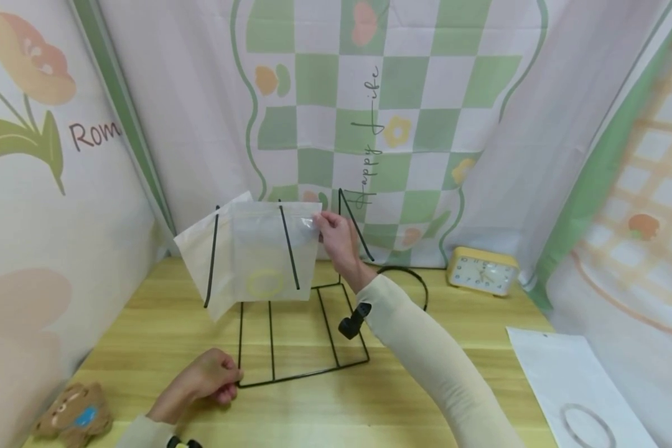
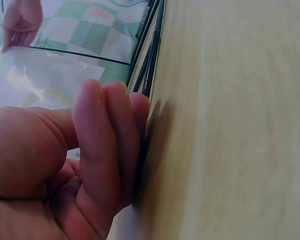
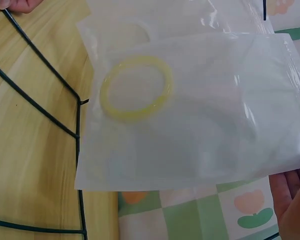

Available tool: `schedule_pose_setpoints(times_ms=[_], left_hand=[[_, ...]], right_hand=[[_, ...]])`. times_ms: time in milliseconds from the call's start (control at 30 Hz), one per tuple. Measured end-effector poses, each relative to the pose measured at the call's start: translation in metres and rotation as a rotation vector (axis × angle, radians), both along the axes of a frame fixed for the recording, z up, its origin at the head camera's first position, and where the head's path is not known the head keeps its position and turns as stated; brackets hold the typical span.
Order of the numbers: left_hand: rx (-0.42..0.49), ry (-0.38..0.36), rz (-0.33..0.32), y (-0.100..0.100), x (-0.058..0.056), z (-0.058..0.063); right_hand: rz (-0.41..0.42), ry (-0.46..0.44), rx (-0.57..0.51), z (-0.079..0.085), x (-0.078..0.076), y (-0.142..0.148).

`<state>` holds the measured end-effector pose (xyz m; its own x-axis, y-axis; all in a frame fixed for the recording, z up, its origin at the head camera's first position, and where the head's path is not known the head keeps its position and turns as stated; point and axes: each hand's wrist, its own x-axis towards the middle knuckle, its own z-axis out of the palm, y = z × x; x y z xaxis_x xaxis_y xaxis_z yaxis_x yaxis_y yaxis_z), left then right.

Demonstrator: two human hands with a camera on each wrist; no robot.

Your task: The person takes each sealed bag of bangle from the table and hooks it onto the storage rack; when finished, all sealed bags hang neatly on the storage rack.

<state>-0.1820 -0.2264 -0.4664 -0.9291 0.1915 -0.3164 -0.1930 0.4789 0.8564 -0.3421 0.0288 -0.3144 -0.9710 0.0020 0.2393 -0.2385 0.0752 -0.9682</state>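
My right hand (image 1: 337, 239) pinches the right edge of a translucent zip bag (image 1: 269, 249). A pale yellow ring (image 3: 136, 89), like a bangle, shows inside the bag. This bag hangs at a slanting prong of a black wire rack (image 1: 336, 368). Behind it and to its left, a second pale bag (image 1: 198, 242) hangs tilted at another prong. A third prong (image 1: 358, 227), to the right, carries nothing. With fingers curled, my left hand (image 1: 210, 376) holds the near left corner of the rack's base, low over the wooden table (image 1: 403, 398).
On the right, a white zip bag (image 1: 560, 367) with a grey ring lies on the table. A yellow alarm clock (image 1: 483, 270) stands at the back right, near a black curved band (image 1: 417, 277). A brown toy bear (image 1: 75, 414) lies front left. Printed curtains (image 1: 403, 124) enclose the table.
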Motion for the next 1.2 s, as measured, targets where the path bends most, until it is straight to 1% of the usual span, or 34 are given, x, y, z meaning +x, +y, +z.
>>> schedule_pose_setpoints(times_ms=[100, 233, 333, 433, 567, 767, 833, 933, 1000, 1067, 1200], left_hand=[[-0.007, -0.002, 0.001, 0.0, 0.0, 0.0], [-0.019, -0.001, 0.002, 0.0, 0.0, -0.001], [-0.016, 0.004, -0.001, 0.0, 0.0, -0.001], [-0.009, 0.011, -0.007, -0.001, 0.0, -0.001], [0.001, 0.017, -0.016, -0.001, -0.001, -0.002], [-0.007, 0.013, -0.013, 0.0, 0.0, -0.001], [-0.008, 0.013, -0.009, 0.0, 0.001, -0.001], [-0.002, 0.015, -0.01, 0.001, 0.002, -0.001], [-0.001, 0.013, -0.011, 0.001, 0.001, -0.001], [0.001, 0.011, -0.011, 0.001, 0.001, 0.0], [0.001, 0.003, -0.015, 0.0, 0.002, 0.001]], right_hand=[[-0.012, 0.027, 0.019, -0.002, 0.001, 0.001], [-0.027, 0.087, 0.041, -0.004, 0.003, 0.002], [-0.026, 0.121, 0.061, -0.006, 0.004, 0.004], [-0.016, 0.136, 0.071, -0.007, 0.005, 0.007], [0.029, 0.156, 0.05, -0.008, 0.008, 0.01], [0.15, 0.184, 0.005, -0.013, 0.015, 0.02], [0.161, 0.195, -0.001, -0.016, 0.017, 0.026], [0.133, 0.22, 0.053, -0.019, 0.02, 0.037], [0.099, 0.224, 0.096, -0.022, 0.024, 0.045], [0.083, 0.225, 0.124, -0.025, 0.026, 0.054], [0.086, 0.225, 0.152, -0.03, 0.032, 0.071]])
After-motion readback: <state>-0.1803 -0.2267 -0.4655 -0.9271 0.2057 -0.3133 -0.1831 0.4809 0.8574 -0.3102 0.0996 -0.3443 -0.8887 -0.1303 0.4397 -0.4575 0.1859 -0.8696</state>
